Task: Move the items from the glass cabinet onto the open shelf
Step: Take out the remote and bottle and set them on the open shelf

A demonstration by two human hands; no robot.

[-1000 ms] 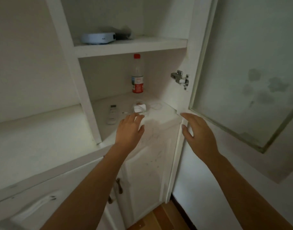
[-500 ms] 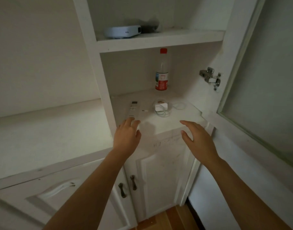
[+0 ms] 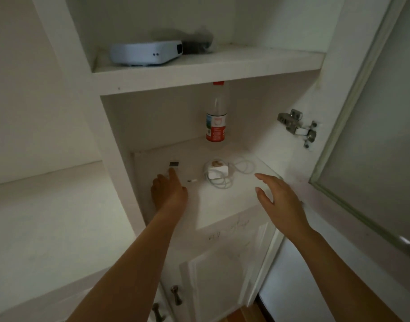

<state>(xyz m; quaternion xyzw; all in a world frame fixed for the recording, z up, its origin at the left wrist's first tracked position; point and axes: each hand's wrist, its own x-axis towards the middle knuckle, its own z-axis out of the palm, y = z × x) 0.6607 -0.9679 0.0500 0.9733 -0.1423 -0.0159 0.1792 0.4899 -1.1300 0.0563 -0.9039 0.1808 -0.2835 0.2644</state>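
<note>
From my head camera, I am looking into the glass cabinet, its glass door [image 3: 371,126] swung wide at the right of the frame. My left hand [image 3: 169,194] is left of centre, down on the lower cabinet shelf [image 3: 222,205] with its fingers laid over the near end of the white remote [image 3: 173,166]; only the far tip of the remote shows past my fingertips. I cannot tell whether the fingers have closed around it or only rest on top. My right hand [image 3: 278,201] is right of centre, empty and spread, hovering above the shelf's front edge, near the charger with its coiled cable [image 3: 219,174] but not touching it. A bottle with a red cap [image 3: 216,122] stands upright at the back of the same shelf, in the middle of the frame. On the shelf above, upper centre, sits a flat white device [image 3: 145,53] with something dark behind it.

I judge this to be the first pick: nothing lies on the open shelf [image 3: 59,205] at the left of the frame. The next move calls for pinching the thin remote by its long edges, lifting it clear, and carrying it left round the upright divider [image 3: 111,140].
</note>
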